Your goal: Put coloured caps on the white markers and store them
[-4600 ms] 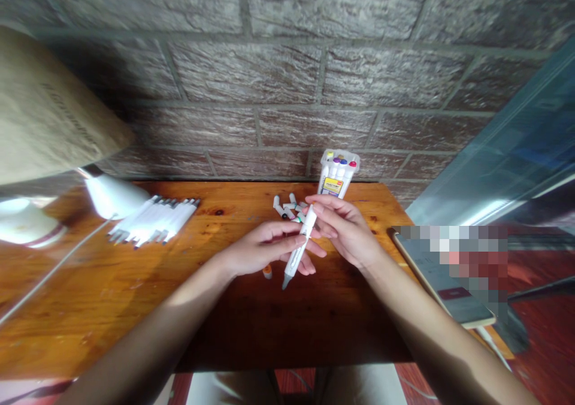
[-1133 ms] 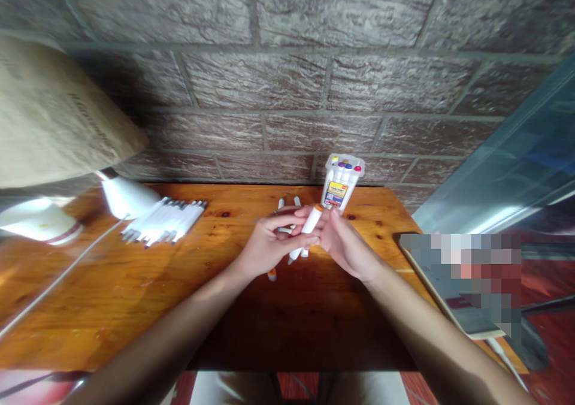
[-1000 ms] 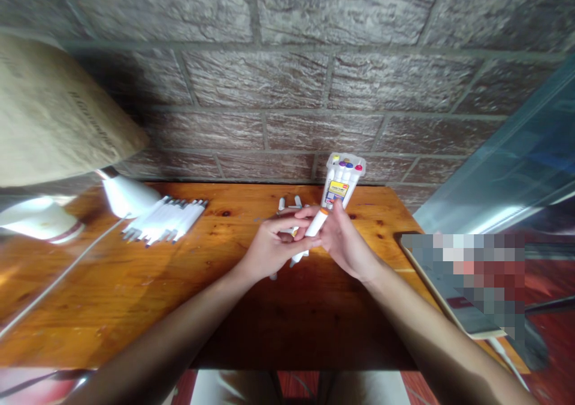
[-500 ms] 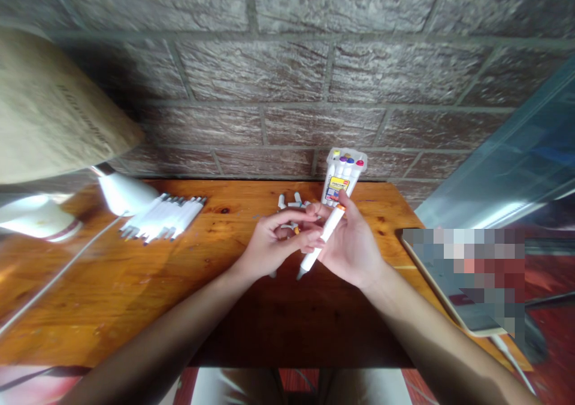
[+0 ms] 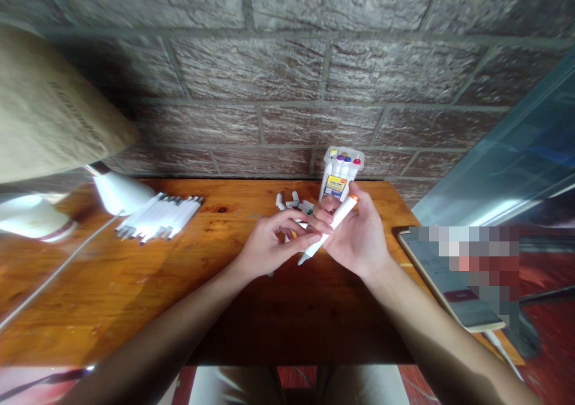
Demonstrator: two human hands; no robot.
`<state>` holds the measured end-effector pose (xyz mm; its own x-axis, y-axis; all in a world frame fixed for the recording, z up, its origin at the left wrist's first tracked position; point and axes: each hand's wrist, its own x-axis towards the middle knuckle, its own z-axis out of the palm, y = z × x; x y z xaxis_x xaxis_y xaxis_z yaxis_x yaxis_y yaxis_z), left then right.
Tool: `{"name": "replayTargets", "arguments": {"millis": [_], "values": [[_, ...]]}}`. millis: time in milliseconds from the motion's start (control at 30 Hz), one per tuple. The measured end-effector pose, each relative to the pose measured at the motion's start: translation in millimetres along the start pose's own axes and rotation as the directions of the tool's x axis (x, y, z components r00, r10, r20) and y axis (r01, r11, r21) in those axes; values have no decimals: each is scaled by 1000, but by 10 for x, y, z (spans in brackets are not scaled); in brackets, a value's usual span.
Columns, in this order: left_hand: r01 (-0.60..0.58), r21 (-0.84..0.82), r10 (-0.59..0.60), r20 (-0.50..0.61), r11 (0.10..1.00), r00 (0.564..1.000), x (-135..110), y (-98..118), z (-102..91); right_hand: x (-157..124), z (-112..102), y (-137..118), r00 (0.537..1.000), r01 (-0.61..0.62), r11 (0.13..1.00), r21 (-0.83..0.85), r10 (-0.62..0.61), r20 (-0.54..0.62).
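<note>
One marker (image 5: 342, 215) is held above the middle of the table (image 5: 224, 318), tilted, its grey tip low and leftward, its orange end up and to the right. The right hand (image 5: 357, 240) curls its fingers over the barrel, thumb raised beside the orange end; the left hand (image 5: 269, 243) pinches the lower part by thumb and fingertips. Something orange shows in the left hand's gap; whether it is held, I cannot tell.

Just beyond the hands lie loose caps (image 5: 291, 203), with the box (image 5: 341, 174) standing near the far edge, by the wall (image 5: 287, 63). A wide stretch of wood separates the left hand from the pens (image 5: 159, 216). Wood also runs from the hands to the near edge. A tablet (image 5: 444, 279) lies along the right edge, well apart from the right hand.
</note>
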<state>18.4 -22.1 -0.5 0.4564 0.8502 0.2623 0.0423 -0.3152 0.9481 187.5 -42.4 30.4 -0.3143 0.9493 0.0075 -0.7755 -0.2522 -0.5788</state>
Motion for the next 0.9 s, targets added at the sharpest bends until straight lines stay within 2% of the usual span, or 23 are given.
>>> {"name": "replayTargets", "arguments": {"millis": [167, 367, 600, 800, 900], "values": [[6, 6, -7, 60, 1000, 998, 29, 12, -70, -5, 1, 19, 999, 19, 999, -31, -18, 41], [87, -99, -65, 202, 991, 977, 20, 3, -50, -9, -11, 14, 995, 72, 995, -74, -67, 69], [111, -86, -94, 186, 990, 978, -4, -10, -9, -12, -59, 21, 983, 37, 967, -253, 10, 182], [66, -82, -50, 186, 994, 981, -28, 2, 24, -26, -33, 48, 987, 63, 971, -232, -26, 158], [61, -20, -56, 193, 998, 980, -42, 11, 29, -37, -10, 80, 990, 59, 973, -225, -28, 139]]}}
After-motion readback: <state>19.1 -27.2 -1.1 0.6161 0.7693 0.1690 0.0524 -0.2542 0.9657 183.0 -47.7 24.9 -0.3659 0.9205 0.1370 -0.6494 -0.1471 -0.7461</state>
